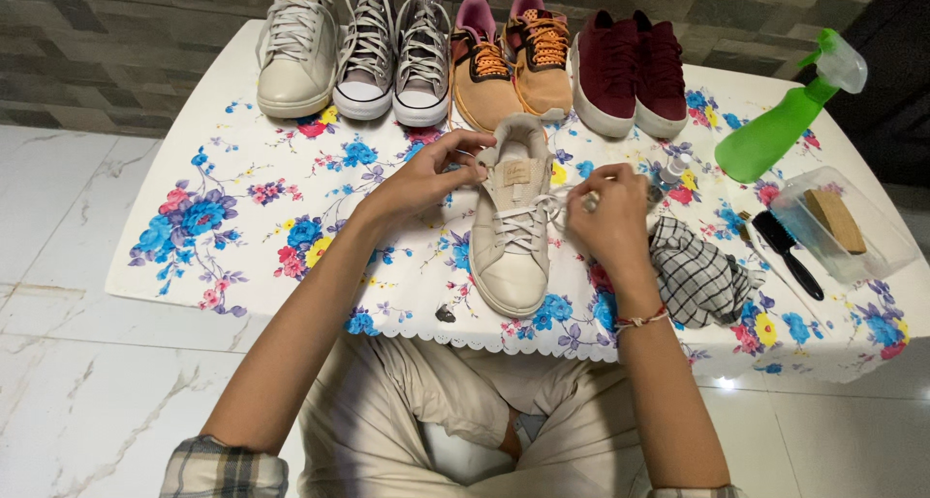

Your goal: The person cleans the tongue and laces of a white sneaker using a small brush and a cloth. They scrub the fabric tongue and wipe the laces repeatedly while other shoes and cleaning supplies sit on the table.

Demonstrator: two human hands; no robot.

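Note:
A cream low-top sneaker (511,246) lies on the flowered tablecloth (262,217), toe pointing toward me. My left hand (426,176) pinches the end of its white lace at the shoe's left collar. My right hand (608,217) grips the other lace end at the shoe's right side, by the upper eyelets. Both laces are pulled outward from the tongue.
Along the far edge stand a matching cream sneaker (295,52), grey high-tops (392,57), tan-and-orange trainers (509,67) and maroon shoes (630,72). To the right lie a checked cloth (697,275), a black brush (787,251), a green spray bottle (780,125) and a clear box (841,225).

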